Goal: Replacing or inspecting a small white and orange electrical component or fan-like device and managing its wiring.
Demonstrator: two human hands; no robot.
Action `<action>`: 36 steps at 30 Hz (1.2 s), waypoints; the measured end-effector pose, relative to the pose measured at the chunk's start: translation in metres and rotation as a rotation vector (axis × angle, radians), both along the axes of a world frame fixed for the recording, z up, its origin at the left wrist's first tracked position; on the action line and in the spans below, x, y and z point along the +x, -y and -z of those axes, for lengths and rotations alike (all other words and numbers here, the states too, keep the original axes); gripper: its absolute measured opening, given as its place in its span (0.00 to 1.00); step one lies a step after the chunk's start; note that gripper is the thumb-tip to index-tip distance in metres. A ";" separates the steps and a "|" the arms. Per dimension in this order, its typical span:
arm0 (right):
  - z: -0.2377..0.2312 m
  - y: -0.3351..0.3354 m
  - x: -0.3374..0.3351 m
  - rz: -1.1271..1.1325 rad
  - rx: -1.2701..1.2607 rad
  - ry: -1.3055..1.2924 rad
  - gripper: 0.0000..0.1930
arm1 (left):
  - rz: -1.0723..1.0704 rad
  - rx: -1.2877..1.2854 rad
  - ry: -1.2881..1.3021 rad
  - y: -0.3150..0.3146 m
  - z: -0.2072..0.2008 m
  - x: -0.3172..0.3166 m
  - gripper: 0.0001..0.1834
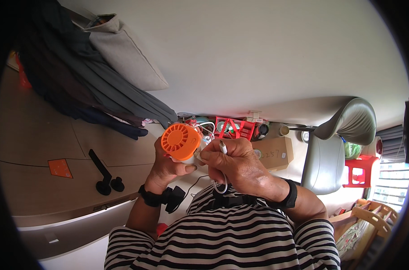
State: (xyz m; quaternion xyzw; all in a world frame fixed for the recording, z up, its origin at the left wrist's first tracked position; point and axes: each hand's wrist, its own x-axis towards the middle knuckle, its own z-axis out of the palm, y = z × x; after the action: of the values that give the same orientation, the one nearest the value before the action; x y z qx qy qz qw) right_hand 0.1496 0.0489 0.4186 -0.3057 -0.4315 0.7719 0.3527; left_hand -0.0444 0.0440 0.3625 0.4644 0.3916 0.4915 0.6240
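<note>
My left hand is wrapped round a small orange fan, its round slotted grille facing up. The hand covers part of the lower body, where a pale section shows. Close against the fan's right side, my right hand is closed in a pinch on a white cable. One white plug end with a metal tip sticks up past the fingers, and the cable loops down below them. What lies between the right fingertips and the fan is mostly hidden, so I cannot tell whether the cable is plugged in.
On the wooden surface at left lie a black two-knobbed object and an orange card. Dark clothes and a grey cushion are behind. Beyond my hands stand a red basket, a cardboard box and a grey chair.
</note>
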 end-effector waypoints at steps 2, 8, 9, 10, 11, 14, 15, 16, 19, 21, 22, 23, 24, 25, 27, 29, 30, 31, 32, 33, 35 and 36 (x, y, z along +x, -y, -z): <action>-0.002 0.000 0.002 -0.009 -0.003 0.019 0.10 | -0.023 0.029 -0.050 0.000 0.002 0.000 0.38; -0.001 0.002 0.005 -0.001 -0.032 0.043 0.10 | -0.006 0.361 -0.522 -0.007 0.001 -0.008 0.39; -0.002 0.002 0.006 0.000 -0.032 0.043 0.10 | -0.006 0.361 -0.521 -0.008 0.000 -0.007 0.39; -0.004 0.003 0.007 0.002 -0.023 0.074 0.10 | -0.020 0.390 -0.521 -0.009 -0.004 -0.006 0.38; -0.004 0.004 0.008 0.004 -0.015 0.105 0.10 | -0.035 0.419 -0.522 -0.009 -0.009 -0.004 0.36; 0.000 0.004 0.008 -0.002 -0.058 0.085 0.11 | 0.008 0.704 -0.811 -0.015 -0.021 -0.007 0.32; 0.003 0.005 0.007 0.000 -0.059 0.086 0.11 | 0.009 0.703 -0.809 -0.014 -0.021 -0.005 0.32; 0.006 0.006 0.007 0.017 -0.013 0.074 0.11 | -0.005 0.664 -0.787 -0.014 -0.022 -0.003 0.30; 0.005 0.006 0.005 0.037 0.058 0.087 0.10 | -0.024 0.795 -0.914 -0.014 -0.029 0.000 0.27; 0.006 0.003 0.006 0.046 0.081 0.117 0.10 | -0.026 0.966 -1.058 -0.015 -0.033 0.002 0.26; 0.008 0.001 0.007 0.017 -0.054 0.057 0.09 | -0.042 0.900 -1.021 -0.014 -0.035 0.003 0.24; 0.009 -0.001 0.008 -0.014 -0.188 -0.004 0.09 | -0.061 0.834 -0.985 -0.014 -0.035 0.004 0.23; 0.010 -0.001 0.007 -0.016 -0.189 -0.004 0.09 | -0.062 0.833 -0.985 -0.013 -0.035 0.003 0.23; 0.011 0.001 0.006 -0.001 -0.091 0.061 0.09 | -0.039 0.753 -0.932 -0.012 -0.034 0.001 0.24; 0.015 0.005 0.002 0.015 0.007 0.127 0.09 | -0.015 0.674 -0.877 -0.010 -0.032 -0.001 0.24; 0.020 0.006 -0.003 0.109 0.270 0.220 0.09 | -0.017 0.664 -0.918 -0.009 -0.030 -0.003 0.25; 0.019 0.005 -0.002 0.107 0.269 0.220 0.09 | -0.018 0.662 -0.918 -0.009 -0.029 -0.003 0.25; 0.014 0.001 -0.001 0.055 0.098 0.156 0.09 | -0.023 0.780 -0.974 -0.011 -0.029 -0.004 0.25; 0.012 -0.001 0.000 0.003 -0.071 0.093 0.09 | -0.028 0.900 -1.029 -0.012 -0.029 -0.004 0.25; 0.013 -0.002 -0.001 0.001 -0.070 0.093 0.09 | -0.030 0.899 -1.030 -0.011 -0.027 -0.005 0.25; 0.016 0.000 -0.003 0.012 -0.026 0.148 0.09 | -0.093 0.750 -0.988 -0.008 -0.020 -0.006 0.24; 0.018 0.001 -0.004 0.011 -0.025 0.149 0.09 | -0.094 0.751 -0.987 -0.007 -0.019 -0.007 0.24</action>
State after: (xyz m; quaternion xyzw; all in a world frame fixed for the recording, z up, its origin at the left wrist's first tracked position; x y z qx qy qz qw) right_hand 0.1453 0.0477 0.4009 -0.3691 -0.4452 0.7503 0.3202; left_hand -0.0513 0.0510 0.3813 0.8070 0.4543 0.3500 0.1412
